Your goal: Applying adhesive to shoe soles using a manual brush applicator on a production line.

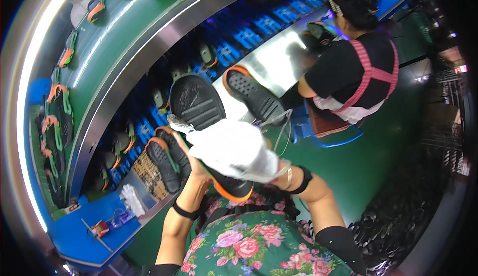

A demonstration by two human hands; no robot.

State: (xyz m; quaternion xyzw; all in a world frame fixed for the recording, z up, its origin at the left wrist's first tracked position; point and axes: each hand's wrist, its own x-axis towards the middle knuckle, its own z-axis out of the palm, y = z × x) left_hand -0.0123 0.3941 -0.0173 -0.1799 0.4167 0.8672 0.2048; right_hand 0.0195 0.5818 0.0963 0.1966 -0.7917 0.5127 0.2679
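Directions follow a clock face laid over the view. At the dial's centre, the left hand (193, 165) grasps the near-left edge of a black sole (199, 101); its thumb side shows, while most of its fingers are hidden. The sole points toward 11 o'clock, with its wide, grooved end farthest from the wearer and an orange rim (234, 196) at the near end. The right hand (231, 149) lies over the middle, covered by a white glove (244, 139); its fingers merge into one bright mass, so whether it grips or merely presses cannot be told. The glove also conceals how the sole's two visible ends join. A small greyish piece (180, 124) beside the left hand is too indistinct to identify.

Just beyond the glove, toward 1 o'clock, lies a second sole (256, 96), perforated and orange-edged. At 8 o'clock rests another orange-edged sole (163, 166), just beside one partly masked by the left hand. At 2 o'clock, a co-worker (366, 71) sits turned away, hands obscured. At 4 o'clock, a dark heap (398, 226) blurs into shadow. At 6 o'clock, the lower edge cuts off the wearer's floral apron (249, 243).
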